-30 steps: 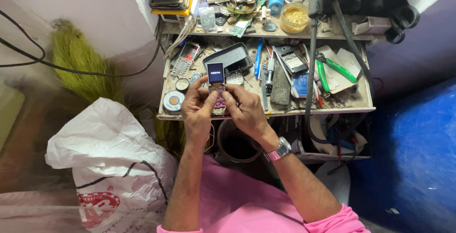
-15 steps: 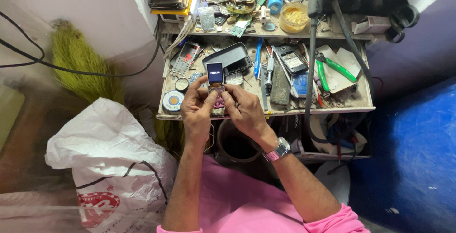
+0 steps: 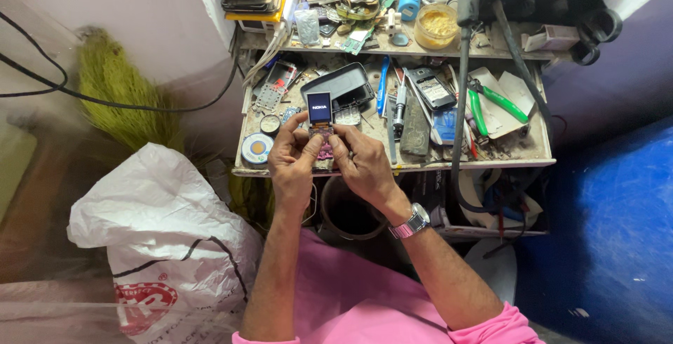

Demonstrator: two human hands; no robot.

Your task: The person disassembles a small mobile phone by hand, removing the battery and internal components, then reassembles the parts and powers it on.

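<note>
Left hand (image 3: pixel 291 158) and right hand (image 3: pixel 359 162) both pinch a small opened phone with lit screen (image 3: pixel 320 116) over the cluttered desk (image 3: pixel 392 165) front edge (tight room); white printed plastic sack (image 3: pixel 158 232) sits left.

Your small phone (image 3: pixel 320 116) shows a dark blue lit screen above what looks like a pink keypad. Your sleeves (image 3: pixel 491 326) are pink, your watch (image 3: pixel 412 220) silver, the pliers (image 3: pixel 494 102) green-handled, the sack (image 3: pixel 165 246) white with red print.
</note>
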